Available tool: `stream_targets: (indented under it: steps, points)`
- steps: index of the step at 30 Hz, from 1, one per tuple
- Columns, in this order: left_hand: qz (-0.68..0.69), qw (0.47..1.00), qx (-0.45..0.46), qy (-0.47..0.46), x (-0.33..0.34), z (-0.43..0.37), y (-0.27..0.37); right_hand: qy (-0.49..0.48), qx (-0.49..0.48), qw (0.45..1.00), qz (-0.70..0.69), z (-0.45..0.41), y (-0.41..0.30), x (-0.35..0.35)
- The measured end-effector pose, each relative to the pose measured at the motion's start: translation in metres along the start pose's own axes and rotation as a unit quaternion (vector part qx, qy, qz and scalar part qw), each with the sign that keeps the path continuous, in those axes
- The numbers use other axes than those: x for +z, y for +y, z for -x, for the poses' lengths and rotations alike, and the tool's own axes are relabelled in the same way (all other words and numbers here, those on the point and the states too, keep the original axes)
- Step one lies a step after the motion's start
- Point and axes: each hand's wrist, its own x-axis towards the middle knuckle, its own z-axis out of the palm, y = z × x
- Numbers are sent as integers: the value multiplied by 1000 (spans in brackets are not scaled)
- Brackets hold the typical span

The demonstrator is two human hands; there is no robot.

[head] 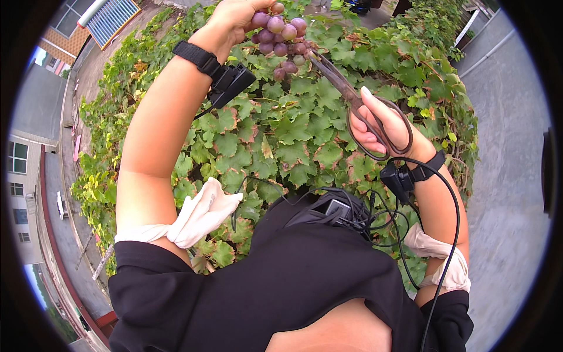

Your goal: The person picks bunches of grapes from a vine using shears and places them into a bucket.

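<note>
My left hand (234,20), near the top edge, holds a bunch of purple grapes (276,37) from its left side; some fingers are cut off or hidden behind the fruit. A few grapes at the bunch's lower right look smaller and duller. Old dark metal scissors (338,79) with large looped handles are in my right hand (383,121), thumb and fingers through the loops. Their blades point up and left, the tips at the right side of the bunch. Whether the tips touch a grape or a stem cannot be told.
Dense grapevine leaves (290,132), some browned at the edges, spread below both hands. Black cables (369,215) loop from my right wrist device (398,178) to a dark bag (303,211) at my waist. A grey concrete surface (506,167) lies to the right.
</note>
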Motion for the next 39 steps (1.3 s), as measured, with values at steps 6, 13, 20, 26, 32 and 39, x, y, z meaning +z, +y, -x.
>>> stream_targets:
  steps: [6,13,20,26,32,39]
  points:
    - [76,996,-40,-3,3,-4,-1,14,-4,1000,-19,-3,0,2]
    - [29,990,3,-141,-18,-23,-12,19,-13,1000,5,-4,-4,1]
    - [81,986,-12,-146,-14,-12,-11,50,-13,994,94,-5,-7,9]
    - [145,982,-11,-125,-6,3,-11,61,-15,993,98,-4,-9,9]
    - [154,982,-4,-112,8,16,-20,53,-34,991,119,-10,2,4]
    - [117,988,42,-94,14,30,-16,54,-14,992,111,16,-5,1]
